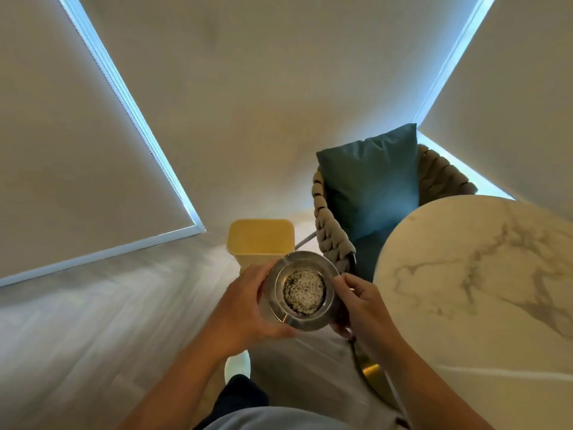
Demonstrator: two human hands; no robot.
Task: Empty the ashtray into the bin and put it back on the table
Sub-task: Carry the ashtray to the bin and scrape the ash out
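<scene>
A round metal ashtray [302,290] with grey and black ash in its bowl is held level in front of me, above the floor. My left hand [245,308] grips its left rim and my right hand [361,305] holds its right rim. A yellow bin [260,237] with a closed lid stands on the floor just beyond the ashtray. The round white marble table [483,290] lies to the right of my hands.
A woven chair [333,234] with a teal cushion [372,184] stands between the bin and the table. Window blinds hang at the left and right, a plain wall between them. Pale wooden floor spreads to the left. My foot [237,367] shows below my hands.
</scene>
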